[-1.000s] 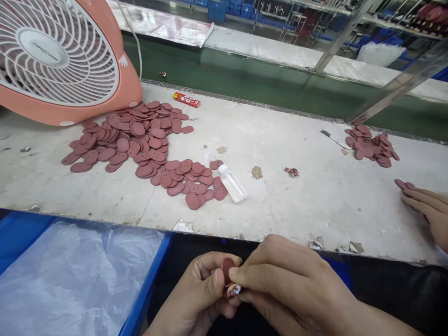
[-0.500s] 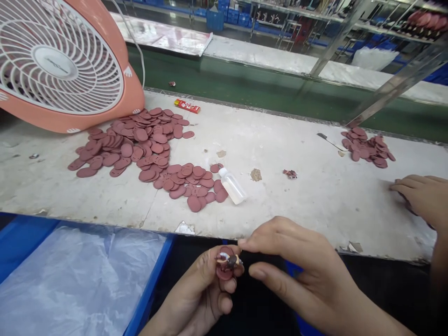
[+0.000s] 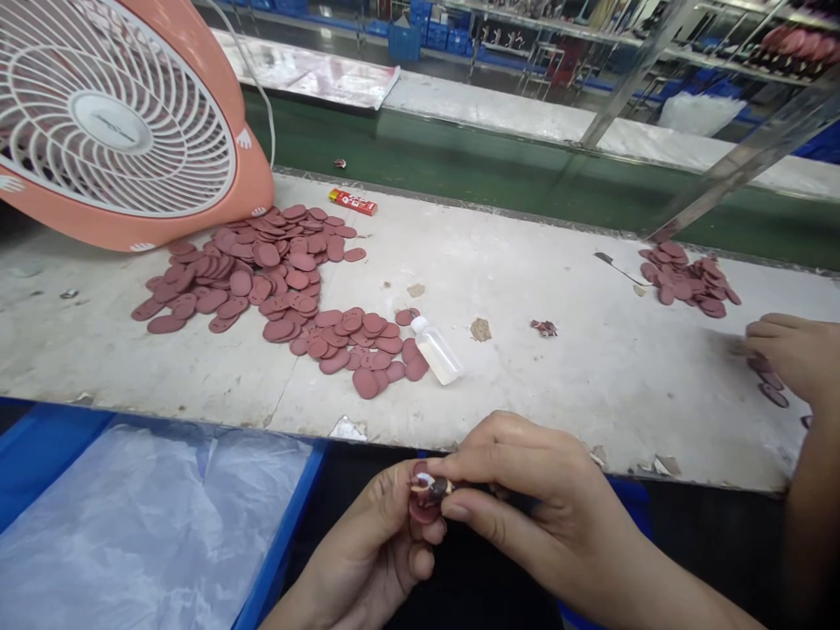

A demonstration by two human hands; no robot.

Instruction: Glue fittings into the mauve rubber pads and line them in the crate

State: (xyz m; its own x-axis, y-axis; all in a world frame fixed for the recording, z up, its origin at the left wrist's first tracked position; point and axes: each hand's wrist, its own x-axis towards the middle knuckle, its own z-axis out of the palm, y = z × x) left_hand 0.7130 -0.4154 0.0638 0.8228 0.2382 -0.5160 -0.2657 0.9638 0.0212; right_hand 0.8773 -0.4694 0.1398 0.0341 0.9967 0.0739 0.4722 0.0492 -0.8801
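Observation:
My left hand (image 3: 374,547) is closed around a small reddish-brown oval piece (image 3: 423,507) with a dark and white bit on its upper face, held below the table's front edge. My right hand (image 3: 525,499) pinches at that same piece with thumb and forefinger. A large scatter of like reddish-brown ovals (image 3: 276,280) lies on the white worktable (image 3: 557,376), with a small clear bottle (image 3: 437,350) lying beside it.
An orange fan (image 3: 124,122) stands at the back left. A blue bin lined with clear plastic (image 3: 137,525) sits at my lower left. Another person's hand (image 3: 797,354) rests at the right by a few ovals; a smaller pile (image 3: 689,278) lies beyond. A green conveyor belt (image 3: 472,162) runs behind.
My right hand came off the piece, then closed back onto it with a pinch. The other person's hand drew right, uncovering a few ovals.

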